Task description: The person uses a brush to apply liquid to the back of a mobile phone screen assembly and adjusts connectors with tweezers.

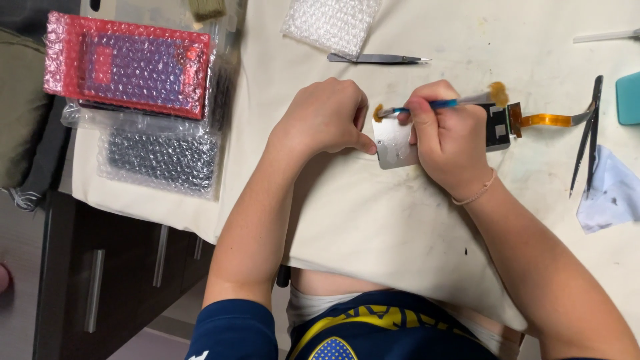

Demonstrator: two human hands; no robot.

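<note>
My right hand (pixel 448 137) has its fingers clenched around a thin blue-handled brush (pixel 433 105), whose yellowish tip lies at the top left corner of the flat silver metal-backed screen module (pixel 395 148). My left hand (pixel 325 119) is curled, its thumb and forefinger tip pressing the module's left edge to pin it flat on the cream cloth-covered desk (pixel 373 220); it grips nothing else. The module lies under both hands, near the middle of the desk, with its orange flex ribbon cable (pixel 543 120) running out to the right.

That ribbon ends just beside a pair of black tweezers (pixel 587 137), so the right side is tight. A second pair of dark tweezers (pixel 377 59) lies above my hands, below a clear bubble-wrap pouch (pixel 331 24). To the left, well apart, red bubble wrap over a dark slab (pixel 127 63) and a clear-wrapped black panel (pixel 161 159) sit along the desk's left edge. A pale blue wipe (pixel 610 193), stained I think, lies at far right. The broadest open cloth is below my hands, toward the near edge.
</note>
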